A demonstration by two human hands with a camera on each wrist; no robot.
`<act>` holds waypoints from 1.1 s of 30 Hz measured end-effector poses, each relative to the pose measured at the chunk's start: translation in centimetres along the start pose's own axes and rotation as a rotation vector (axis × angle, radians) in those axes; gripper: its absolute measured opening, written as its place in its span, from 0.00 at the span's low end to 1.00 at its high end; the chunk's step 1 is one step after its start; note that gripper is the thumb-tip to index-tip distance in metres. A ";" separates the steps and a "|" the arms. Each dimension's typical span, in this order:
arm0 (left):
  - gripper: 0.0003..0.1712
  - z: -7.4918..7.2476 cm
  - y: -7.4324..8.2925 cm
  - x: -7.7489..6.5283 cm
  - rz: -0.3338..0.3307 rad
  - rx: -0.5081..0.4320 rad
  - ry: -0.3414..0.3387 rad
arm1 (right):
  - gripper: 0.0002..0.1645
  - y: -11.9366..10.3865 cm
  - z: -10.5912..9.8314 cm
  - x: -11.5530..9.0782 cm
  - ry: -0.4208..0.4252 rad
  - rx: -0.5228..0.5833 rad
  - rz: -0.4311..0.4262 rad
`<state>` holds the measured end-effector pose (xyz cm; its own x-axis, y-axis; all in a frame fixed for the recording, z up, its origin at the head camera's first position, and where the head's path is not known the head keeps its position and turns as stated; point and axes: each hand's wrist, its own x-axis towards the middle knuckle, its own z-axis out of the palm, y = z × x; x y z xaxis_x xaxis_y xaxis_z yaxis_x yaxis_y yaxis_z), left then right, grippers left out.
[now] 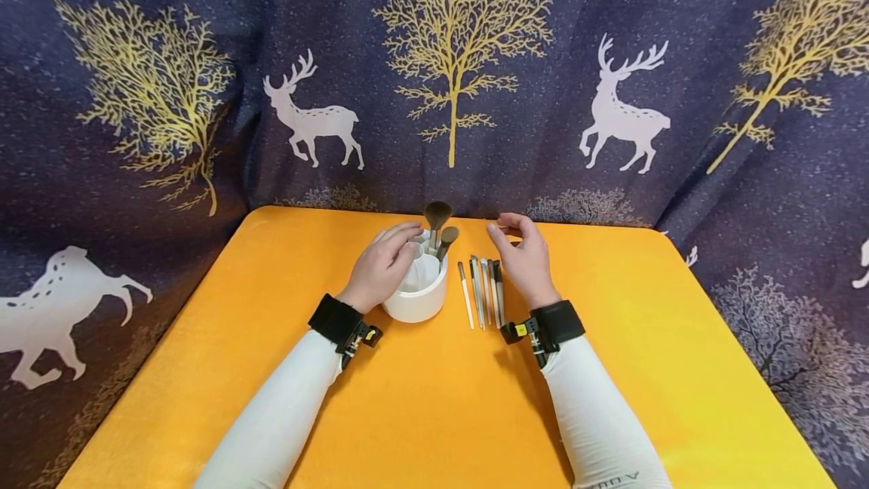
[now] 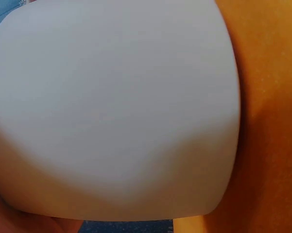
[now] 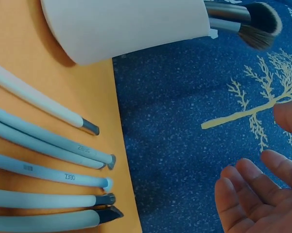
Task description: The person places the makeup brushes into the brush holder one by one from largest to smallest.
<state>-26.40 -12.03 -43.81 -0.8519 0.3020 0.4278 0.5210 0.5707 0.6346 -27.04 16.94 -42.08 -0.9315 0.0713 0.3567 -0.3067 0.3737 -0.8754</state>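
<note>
my white sleeves [image 1: 268, 413] are filling the lower part of the head view, slanting inward over the orange tabletop [image 1: 421, 413], and black straps [image 1: 558, 323] are circling my wrists. my left grip [image 1: 380, 266] is lying at the left side of a white round holder [image 1: 414, 304], its fingers slanting loosely over the rim; it is looking relaxed and fairly wide, though i cannot tell how firmly it is touching the wall. in the left wrist view that smooth wall is taking up most of the space. the holder is standing upright and showing compartments at its top. two brushes [image 1: 437, 213] are standing in it toward the far right: one with a broad dark head, and a smaller one leaning rightward. just right of the holder, six slim brushes [image 3: 48, 171] are lying in a row on the tabletop, mostly dark-tipped, their tips pointing toward the backdrop [image 1: 529, 142]. the leftmost is lying a little apart from the others. my right grip [image 1: 526, 262] is hovering beside the row's right end, standing wide, its thumb parting from loosely curving fingers. behind everything, the dark blue backdrop is showing white deer [image 1: 319, 123] and golden trees [image 1: 453, 96].
</note>
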 end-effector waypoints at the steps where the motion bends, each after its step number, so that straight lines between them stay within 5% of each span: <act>1: 0.28 0.0 0.0 0.0 -0.003 0.000 -0.002 | 0.27 0.1 0.0 0.0 -0.002 -0.003 0.001; 15: 0.28 -0.1 0.1 -0.1 -0.007 0.002 -0.004 | 0.29 1.4 0.2 0.1 -0.058 -0.117 0.056; 33: 0.28 0.0 0.4 -0.1 -0.002 -0.006 0.011 | 0.32 2.9 -0.5 0.2 -0.272 -0.380 0.246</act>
<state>-26.13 -11.84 -43.61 -0.8524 0.2926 0.4334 0.5196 0.5666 0.6395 -27.98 18.51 -44.40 -0.9996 -0.0247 0.0135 -0.0268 0.6885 -0.7247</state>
